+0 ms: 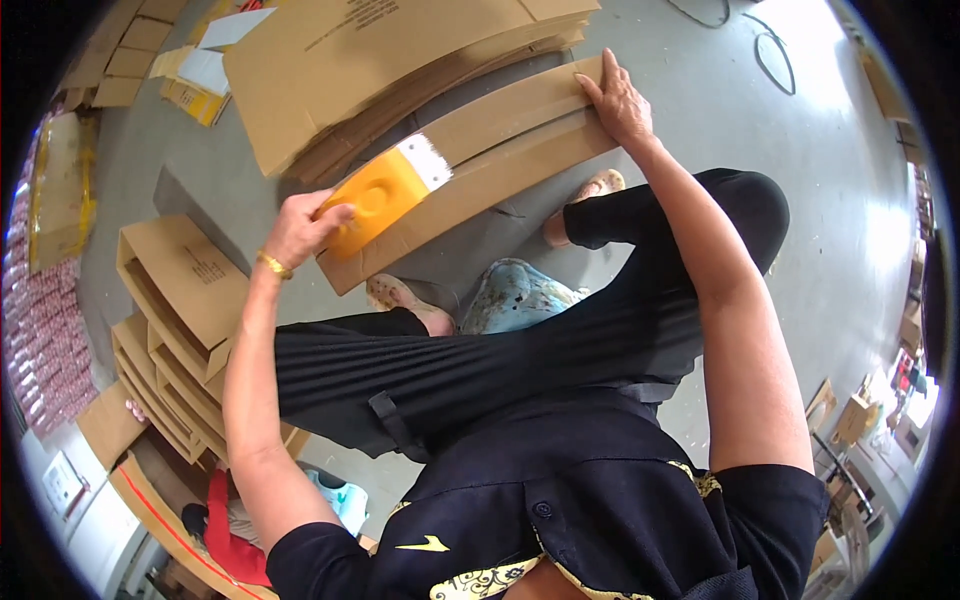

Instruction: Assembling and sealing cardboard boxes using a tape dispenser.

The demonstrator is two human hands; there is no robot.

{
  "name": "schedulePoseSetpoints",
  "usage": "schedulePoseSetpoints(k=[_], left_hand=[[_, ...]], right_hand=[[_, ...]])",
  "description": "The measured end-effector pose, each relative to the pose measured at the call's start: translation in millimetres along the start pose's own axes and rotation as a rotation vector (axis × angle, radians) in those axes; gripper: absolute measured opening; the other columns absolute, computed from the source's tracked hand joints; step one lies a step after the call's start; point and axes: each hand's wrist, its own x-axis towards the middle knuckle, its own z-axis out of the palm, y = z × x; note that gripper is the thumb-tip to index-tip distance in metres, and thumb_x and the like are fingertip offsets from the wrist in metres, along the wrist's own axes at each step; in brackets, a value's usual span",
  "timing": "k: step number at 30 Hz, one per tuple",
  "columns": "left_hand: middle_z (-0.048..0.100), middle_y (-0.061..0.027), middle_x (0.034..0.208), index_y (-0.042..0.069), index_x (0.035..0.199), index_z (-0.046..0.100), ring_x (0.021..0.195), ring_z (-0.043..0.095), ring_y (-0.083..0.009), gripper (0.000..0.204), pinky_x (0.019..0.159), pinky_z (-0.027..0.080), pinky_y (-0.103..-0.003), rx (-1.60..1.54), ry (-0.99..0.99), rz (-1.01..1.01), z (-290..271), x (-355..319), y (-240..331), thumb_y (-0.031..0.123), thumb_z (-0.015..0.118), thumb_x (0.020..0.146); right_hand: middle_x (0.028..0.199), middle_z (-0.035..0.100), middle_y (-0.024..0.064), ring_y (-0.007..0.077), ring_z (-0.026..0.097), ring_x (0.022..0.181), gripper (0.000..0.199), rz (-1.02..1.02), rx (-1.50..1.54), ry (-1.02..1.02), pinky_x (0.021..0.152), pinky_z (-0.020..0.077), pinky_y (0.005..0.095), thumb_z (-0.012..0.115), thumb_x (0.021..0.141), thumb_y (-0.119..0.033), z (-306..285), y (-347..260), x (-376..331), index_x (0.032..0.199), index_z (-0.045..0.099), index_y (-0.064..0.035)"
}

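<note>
left hand [300, 228]: gripping the orange brush [385, 192], bristles on the flat carton [480, 170]
right hand [620, 100]: spread flat, pressing carton's far end
boxes [185, 290]: stacked left of carton, insides hidden

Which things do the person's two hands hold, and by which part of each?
The left hand grips the orange brush by its handle end. The right hand presses flat on the far end of the folded cardboard strip, not gripping it.

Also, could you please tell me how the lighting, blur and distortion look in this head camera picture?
Head view: strong fisheye bending, with a black rim at the corners; the floor at upper right is washed out by glare; the left hand and orange tape dispenser look slightly soft; the right hand on the flat cardboard is sharper; the edges are smeared.
</note>
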Motion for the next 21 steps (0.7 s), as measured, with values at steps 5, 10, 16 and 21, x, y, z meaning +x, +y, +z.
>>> schedulePoseSetpoints(k=[5,10,16,21], left_hand=[[0.045,0.0029,0.059,-0.003,0.080,0.062,0.059,0.040,-0.0038,0.035,0.052,0.035,-0.023,-0.008,0.147,-0.109,-51,-86,-62,0.032,0.064,0.083],[0.055,0.0022,0.064,-0.003,0.080,0.064,0.060,0.046,-0.0049,0.032,0.054,0.037,-0.023,0.069,0.136,-0.344,-100,-173,-143,0.029,0.065,0.080],[0.050,0.0013,0.060,-0.002,0.074,0.062,0.058,0.043,-0.0067,0.038,0.054,0.035,-0.024,0.126,0.186,-0.530,-101,-202,-165,0.035,0.065,0.079],[0.062,-0.0194,0.069,-0.001,0.078,0.066,0.063,0.059,-0.0310,0.058,0.060,0.044,-0.039,0.487,0.168,-0.428,-59,-123,-130,0.056,0.057,0.075]], right_hand=[[0.128,0.046,0.0183,0.0330,0.048,0.115,0.070,0.018,-0.005,-0.002,0.093,0.0406,0.0400,0.042,0.086,-0.056,0,-2,-1,0.138,0.029,-0.0103],[0.133,0.042,0.0194,0.0338,0.044,0.119,0.071,-0.034,-0.012,0.012,0.096,0.0382,0.0399,0.042,0.087,-0.056,0,10,2,0.138,0.029,-0.0088],[0.130,0.044,0.0205,0.0342,0.045,0.118,0.071,-0.074,-0.021,0.013,0.095,0.0384,0.0393,0.041,0.087,-0.056,5,13,3,0.136,0.031,-0.0060],[0.132,0.041,0.0209,0.0341,0.042,0.121,0.074,-0.140,-0.015,0.018,0.097,0.0363,0.0393,0.040,0.087,-0.057,11,22,7,0.137,0.029,-0.0037]])
